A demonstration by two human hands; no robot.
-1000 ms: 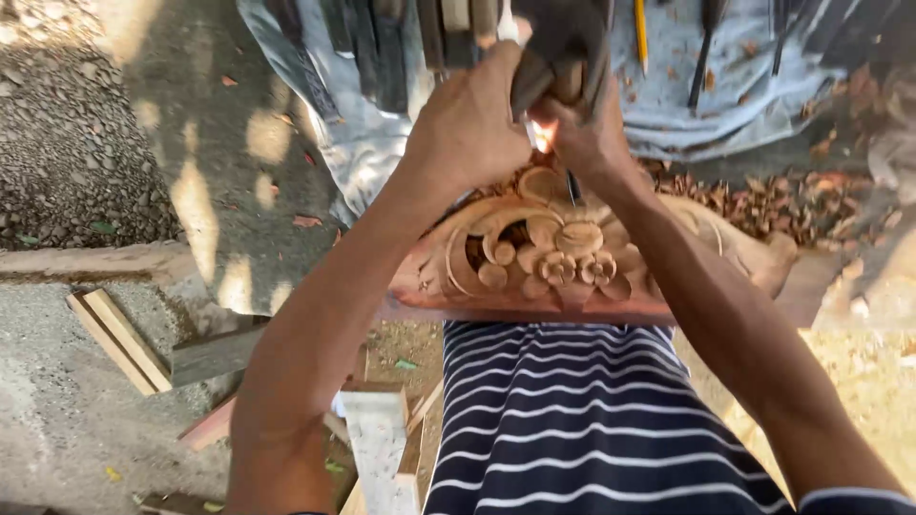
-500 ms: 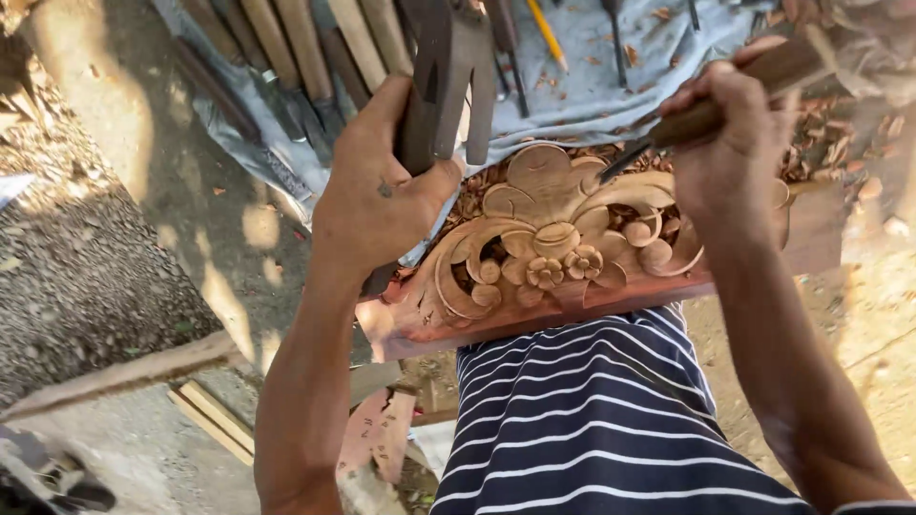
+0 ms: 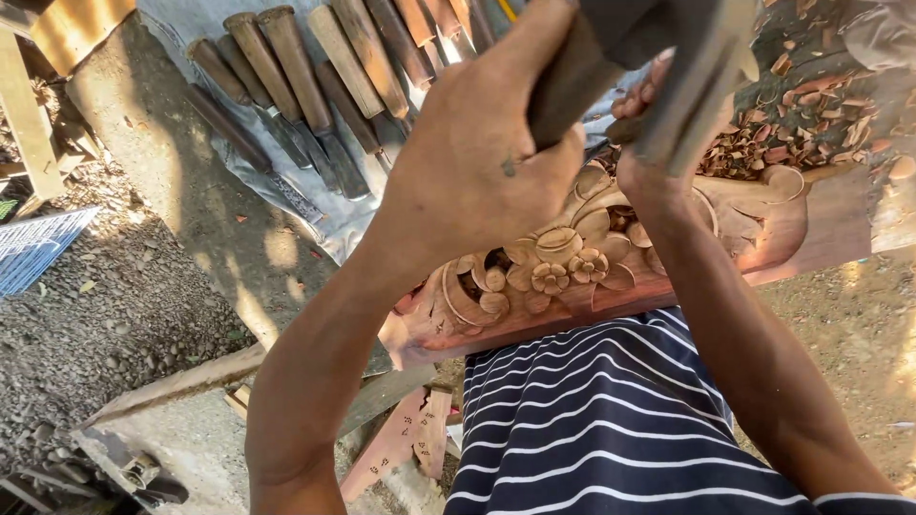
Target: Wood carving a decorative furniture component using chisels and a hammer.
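Showing a wood-carving moment from above, the head view centres on the carved wooden panel (image 3: 611, 267), a reddish board with scrolls and small flowers, propped against the person's striped shirt (image 3: 611, 429) directly beneath both hands. Beyond the fingers, farther from the body, a blue cloth (image 3: 315, 205) lies on the ground carrying a row of wooden-handled chisels (image 3: 305, 86); to the right of the hands, wood chips (image 3: 811, 114) lie heaped on the panel's upper edge. The left hand (image 3: 477, 167) has its fingers closed tightly around the handle of a dark mallet (image 3: 668, 48), whose head now stands over the right hand. The right hand (image 3: 658, 143) is mostly hidden behind the mallet; its fingers appear curled around a tool, probably a chisel, but the tool itself cannot be made out. Compared with half a second earlier, when the two hands were spread apart and the right one held a tool off to the side, both have converged above the floral centre of the panel. That convergence suggests, as a judgement, that a striking stroke on the relief is in hand.
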